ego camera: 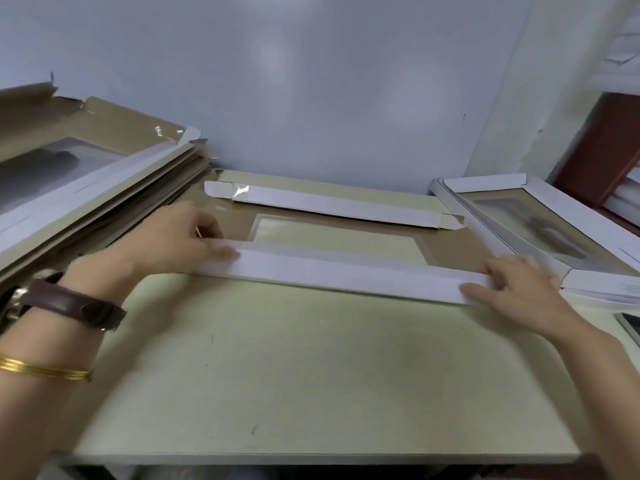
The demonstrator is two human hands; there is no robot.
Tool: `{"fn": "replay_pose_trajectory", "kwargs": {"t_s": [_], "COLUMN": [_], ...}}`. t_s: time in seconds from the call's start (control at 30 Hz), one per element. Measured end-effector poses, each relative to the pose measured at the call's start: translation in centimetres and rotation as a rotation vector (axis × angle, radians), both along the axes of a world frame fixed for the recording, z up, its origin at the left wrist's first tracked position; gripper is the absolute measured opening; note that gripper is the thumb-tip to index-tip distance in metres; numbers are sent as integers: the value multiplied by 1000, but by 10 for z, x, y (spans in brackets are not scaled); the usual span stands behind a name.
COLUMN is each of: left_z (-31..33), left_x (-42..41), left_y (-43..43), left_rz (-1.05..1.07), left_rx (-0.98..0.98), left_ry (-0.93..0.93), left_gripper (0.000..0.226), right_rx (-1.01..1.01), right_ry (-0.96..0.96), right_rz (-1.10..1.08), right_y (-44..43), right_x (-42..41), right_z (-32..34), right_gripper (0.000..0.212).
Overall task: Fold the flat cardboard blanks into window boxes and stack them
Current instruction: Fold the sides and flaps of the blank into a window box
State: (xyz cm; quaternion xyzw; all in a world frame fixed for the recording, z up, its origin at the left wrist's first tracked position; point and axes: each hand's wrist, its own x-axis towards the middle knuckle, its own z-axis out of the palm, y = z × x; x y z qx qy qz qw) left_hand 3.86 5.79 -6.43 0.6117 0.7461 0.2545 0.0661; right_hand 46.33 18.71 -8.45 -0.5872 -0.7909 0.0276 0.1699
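Observation:
A flat cardboard blank (446, 244) with a clear window (332, 237) lies on the table ahead of me. Its near white flap (339, 275) is folded up over the brown panel. My left hand (180, 237) pinches the left end of that flap, thumb on top and fingers behind it. Straight fingers of my right hand (519, 289) press on the flap's right end. The far white flap (329, 204) lies folded along the back edge, with loose tabs at both ends.
A tilted pile of flat blanks (86, 181) leans at the left. Folded window boxes (554, 223) are stacked at the right, against the wall (329, 81). The pale tabletop (311, 375) stretches toward me; a dark device corner (630, 327) shows at the right edge.

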Motion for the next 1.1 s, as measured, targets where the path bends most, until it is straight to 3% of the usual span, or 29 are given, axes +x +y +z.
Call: {"fn": "replay_pose_trajectory", "kwargs": {"t_s": [0.1,0.23,0.3,0.43,0.57,0.67,0.8,0.93,1.1], "left_z": [8,2,-3,-14,-30,-37,-34,-36,-54], "left_x": [-2,14,24,51,83,105,114,106,107], "left_y": [-12,-22,-24,-28,-32,-26,-6,13,20], "left_rz": [-137,-272,-300,-301,-372,-415,-439,-422,-332], "left_rx": [-204,-342,-367,-436,-530,-543,-517,-490,-530], "left_ry": [88,176,208,445,364,312,255,428,410], "left_gripper": [18,19,31,56,71,66,51,52,54], "right_rx": [-67,-195,-169,-94,-59,-111,-192,-162,-230], "right_ry": [-55,-127,-177,-165,-210,-195,-53,-221,-380], "right_rz": [89,194,192,208,304,375,437,402,364], "right_y": [-15,-34,-38,-51,-67,-77,-85,-75,-64], "right_x": [9,5,-1,-21,-55,-84,-121,-140,-152], "right_z": [14,14,8,-5,-16,-21,-21,-22,-28], "right_gripper": [30,11,22,28,47,59,49,55,62]}}
